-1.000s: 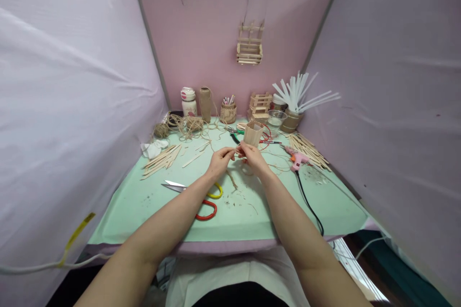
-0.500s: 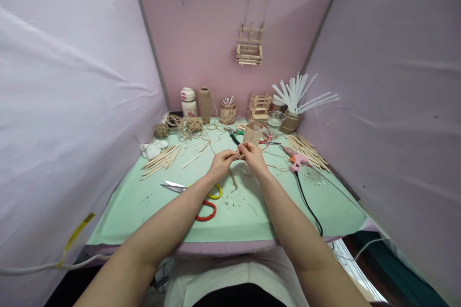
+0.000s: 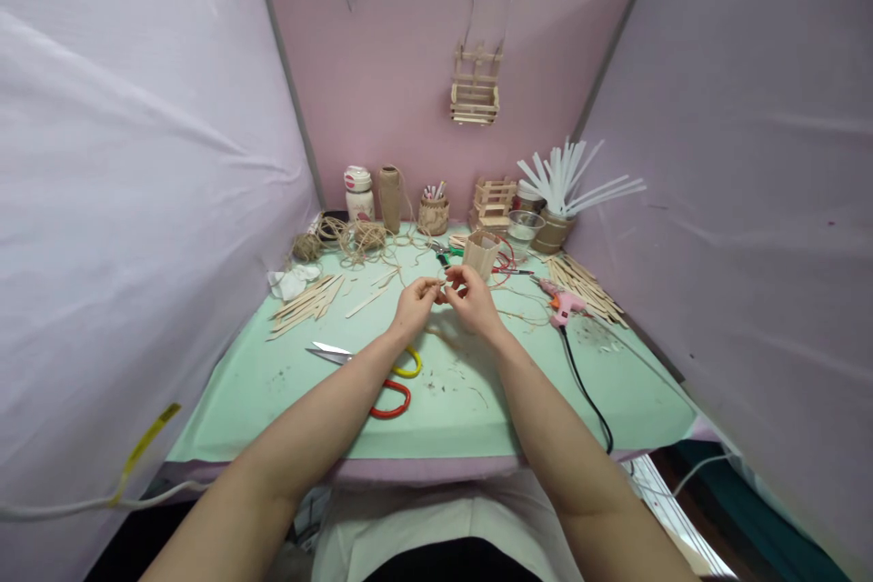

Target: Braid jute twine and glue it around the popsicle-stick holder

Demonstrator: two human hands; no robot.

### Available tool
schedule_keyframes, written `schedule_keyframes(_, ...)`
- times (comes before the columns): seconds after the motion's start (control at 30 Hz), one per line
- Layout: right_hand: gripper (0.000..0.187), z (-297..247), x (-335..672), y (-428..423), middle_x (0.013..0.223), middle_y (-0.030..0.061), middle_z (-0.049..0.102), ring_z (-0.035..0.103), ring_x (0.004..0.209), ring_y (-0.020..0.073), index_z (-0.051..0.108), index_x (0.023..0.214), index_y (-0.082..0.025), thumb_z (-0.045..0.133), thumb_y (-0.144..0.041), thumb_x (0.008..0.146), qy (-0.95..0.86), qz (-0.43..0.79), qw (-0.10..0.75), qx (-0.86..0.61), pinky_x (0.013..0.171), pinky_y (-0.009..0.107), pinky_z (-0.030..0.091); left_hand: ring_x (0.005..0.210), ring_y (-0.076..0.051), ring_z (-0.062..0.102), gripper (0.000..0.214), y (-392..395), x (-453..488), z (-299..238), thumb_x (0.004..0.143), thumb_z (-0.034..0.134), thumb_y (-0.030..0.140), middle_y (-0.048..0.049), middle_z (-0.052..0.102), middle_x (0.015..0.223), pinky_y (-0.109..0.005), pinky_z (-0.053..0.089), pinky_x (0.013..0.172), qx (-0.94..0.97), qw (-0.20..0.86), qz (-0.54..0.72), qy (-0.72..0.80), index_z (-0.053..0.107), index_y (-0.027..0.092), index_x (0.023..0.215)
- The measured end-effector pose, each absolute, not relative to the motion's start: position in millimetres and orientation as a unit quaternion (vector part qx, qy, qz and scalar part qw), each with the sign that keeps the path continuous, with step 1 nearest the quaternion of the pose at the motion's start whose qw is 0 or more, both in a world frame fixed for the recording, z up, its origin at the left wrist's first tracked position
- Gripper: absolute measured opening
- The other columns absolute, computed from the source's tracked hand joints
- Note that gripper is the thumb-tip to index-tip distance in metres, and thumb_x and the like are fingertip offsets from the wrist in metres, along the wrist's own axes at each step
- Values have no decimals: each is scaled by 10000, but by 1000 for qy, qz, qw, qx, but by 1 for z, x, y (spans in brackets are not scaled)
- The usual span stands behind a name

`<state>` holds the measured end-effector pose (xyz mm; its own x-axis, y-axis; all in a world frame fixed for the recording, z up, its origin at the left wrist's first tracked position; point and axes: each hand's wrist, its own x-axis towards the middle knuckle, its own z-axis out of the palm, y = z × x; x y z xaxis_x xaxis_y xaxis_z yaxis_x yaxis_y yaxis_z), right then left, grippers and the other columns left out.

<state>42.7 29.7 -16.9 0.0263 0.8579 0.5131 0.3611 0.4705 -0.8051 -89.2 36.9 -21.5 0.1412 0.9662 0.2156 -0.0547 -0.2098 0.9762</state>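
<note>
My left hand (image 3: pixel 415 306) and my right hand (image 3: pixel 473 301) meet over the middle of the table, fingertips almost touching. Both pinch a piece of jute twine (image 3: pixel 443 338), whose loose end hangs blurred beneath them; how it loops between the fingers is mostly hidden. Just behind my right hand stands a small cup made of craft sticks (image 3: pixel 481 253). Green-handled pliers (image 3: pixel 443 258) lie beyond my fingertips. Under my left forearm rests a pair of scissors (image 3: pixel 407 364) with red and yellow handles, blades pointing left.
A pink glue gun (image 3: pixel 566 305) with a black cord lies to the right, by a pile of craft sticks (image 3: pixel 587 286). More sticks (image 3: pixel 306 307) and tangled twine (image 3: pixel 355 238) are at left. Along the back stand a jar (image 3: pixel 358 195), a clear bowl (image 3: pixel 525 225) and white glue sticks (image 3: pixel 563 177).
My hands have shifted slightly left, and the right fingers have opened a little around the twine. The hanging twine end has swung. Scissors, cup and glue gun stay put.
</note>
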Motion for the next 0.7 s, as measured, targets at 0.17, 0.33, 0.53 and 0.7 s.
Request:
schedule_keyframes(0.17,150,-16,43,29,803,43,610,547,729,153,612,754,-184,542,-317,770,-670,222,534,-467,644,269,434,606,-112,532,158,34,-88,-22,741,575,302,-7,617,647,-244,413,613,604,495,491,387,597,146,758)
schedule_keyframes(0.33,219,-20,48,35,624,-2,582,480,564,120,597,695,-177,572,-390,740,-577,347,550,-494,554,251,384,604,-112,506,144,34,-89,-20,731,560,283,-18,645,693,-248,402,621,637,476,460,395,613,151,758)
schedule_keyframes(0.53,294,-23,48,37,507,-42,487,370,462,92,579,663,-185,635,-473,670,-508,432,567,-484,467,239,309,676,-142,544,201,35,-88,-18,746,538,289,-10,616,665,-258,416,674,652,436,457,418,658,146,821)
schedule_keyframes(0.7,312,-23,47,37,535,-35,501,389,487,96,595,655,-183,646,-491,658,-516,401,575,-493,485,244,317,597,-126,480,271,32,-89,-15,768,547,390,13,548,583,-243,382,592,668,400,456,431,674,151,763)
